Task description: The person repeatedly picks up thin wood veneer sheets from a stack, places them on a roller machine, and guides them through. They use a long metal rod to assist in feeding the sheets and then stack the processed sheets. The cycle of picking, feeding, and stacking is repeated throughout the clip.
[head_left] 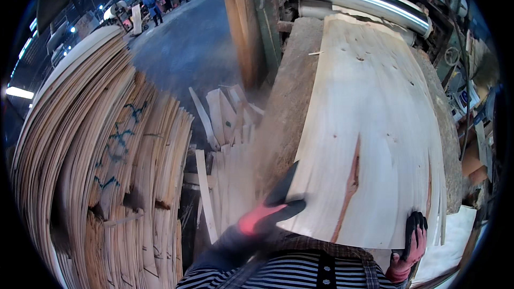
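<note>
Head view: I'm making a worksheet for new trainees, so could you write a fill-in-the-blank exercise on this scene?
1. The glove on the right hand is black and ____.
2. The shiny metal roller is at the veneer sheet's ____ end.
3. The veneer stack stands on the picture's ____ side.

Missing words: pink; far; left.

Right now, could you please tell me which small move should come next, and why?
Probably ease the veneer sheet forward: its far end lies near the shiny roller, while the left hand and right hand are at its near corners.
</note>
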Tool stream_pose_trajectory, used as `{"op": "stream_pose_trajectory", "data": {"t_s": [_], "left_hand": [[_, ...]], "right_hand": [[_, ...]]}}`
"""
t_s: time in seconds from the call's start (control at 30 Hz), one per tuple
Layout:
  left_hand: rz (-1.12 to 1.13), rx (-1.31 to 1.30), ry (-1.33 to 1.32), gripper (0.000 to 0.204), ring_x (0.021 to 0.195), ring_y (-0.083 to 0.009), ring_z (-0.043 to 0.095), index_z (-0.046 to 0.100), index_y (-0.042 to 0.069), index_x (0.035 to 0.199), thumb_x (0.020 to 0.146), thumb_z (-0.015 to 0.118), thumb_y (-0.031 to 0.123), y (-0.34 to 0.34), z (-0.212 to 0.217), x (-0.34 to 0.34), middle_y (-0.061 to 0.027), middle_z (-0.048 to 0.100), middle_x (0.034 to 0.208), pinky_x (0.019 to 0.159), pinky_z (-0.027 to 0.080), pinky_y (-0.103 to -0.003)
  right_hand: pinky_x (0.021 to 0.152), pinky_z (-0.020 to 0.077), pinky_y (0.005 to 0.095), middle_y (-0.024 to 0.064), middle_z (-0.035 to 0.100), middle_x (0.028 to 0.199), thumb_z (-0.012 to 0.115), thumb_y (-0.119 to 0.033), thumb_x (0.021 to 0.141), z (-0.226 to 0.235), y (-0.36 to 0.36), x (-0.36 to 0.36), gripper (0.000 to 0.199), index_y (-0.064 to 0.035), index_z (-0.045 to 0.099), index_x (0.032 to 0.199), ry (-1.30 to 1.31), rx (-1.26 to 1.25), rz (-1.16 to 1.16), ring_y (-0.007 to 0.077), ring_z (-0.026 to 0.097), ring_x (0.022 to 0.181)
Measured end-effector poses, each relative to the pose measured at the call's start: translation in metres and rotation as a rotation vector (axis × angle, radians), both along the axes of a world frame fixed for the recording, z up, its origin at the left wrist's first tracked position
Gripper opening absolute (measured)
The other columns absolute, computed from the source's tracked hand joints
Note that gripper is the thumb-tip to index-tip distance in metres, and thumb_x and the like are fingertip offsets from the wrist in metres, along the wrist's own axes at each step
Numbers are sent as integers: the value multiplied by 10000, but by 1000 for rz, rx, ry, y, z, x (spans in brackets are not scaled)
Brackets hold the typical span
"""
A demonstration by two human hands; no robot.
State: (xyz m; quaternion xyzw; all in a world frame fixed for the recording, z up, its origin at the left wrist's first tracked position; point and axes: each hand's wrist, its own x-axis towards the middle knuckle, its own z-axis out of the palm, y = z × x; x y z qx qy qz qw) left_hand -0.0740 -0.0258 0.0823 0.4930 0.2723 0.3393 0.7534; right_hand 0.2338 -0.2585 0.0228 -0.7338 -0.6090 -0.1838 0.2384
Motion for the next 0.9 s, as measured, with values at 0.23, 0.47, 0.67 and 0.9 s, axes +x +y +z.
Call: {"op": "stream_pose_trajectory", "data": {"t_s": [0.23,0.47,0.67,0.9], "left_hand": [[203,116,373,605,1228,-289,300,248,-17,1310,814,527,190,33,-109,30,-190,298,1328,1009,253,-381],[254,143,846,616,1170,-322,382,265,-3,1304,832,514,303,15,-207,32,-221,380,1268,952,323,-353],[281,208,918,467,891,-234,566,384,112,1263,865,424,353,27,-181,30,-170,564,985,742,447,-324],[320,-23,398,413,703,-129,569,481,45,1191,812,569,182,47,-201,3,-53,615,863,614,451,-236]], "right_hand": [[875,362,469,180,531,1089,466,-593,695,20,84,35,696,3,552,1044,51,-65,48,380,482,1005],[820,439,393,108,572,1029,697,-327,623,-5,194,64,498,-74,582,1035,-133,33,189,270,557,897],[899,381,374,64,540,1125,581,-407,717,-44,285,115,500,-149,513,1140,-67,-169,125,253,517,1015],[1041,117,460,118,329,1324,538,-376,768,-73,358,132,618,-111,336,1288,17,-271,-179,259,239,1259]]}}
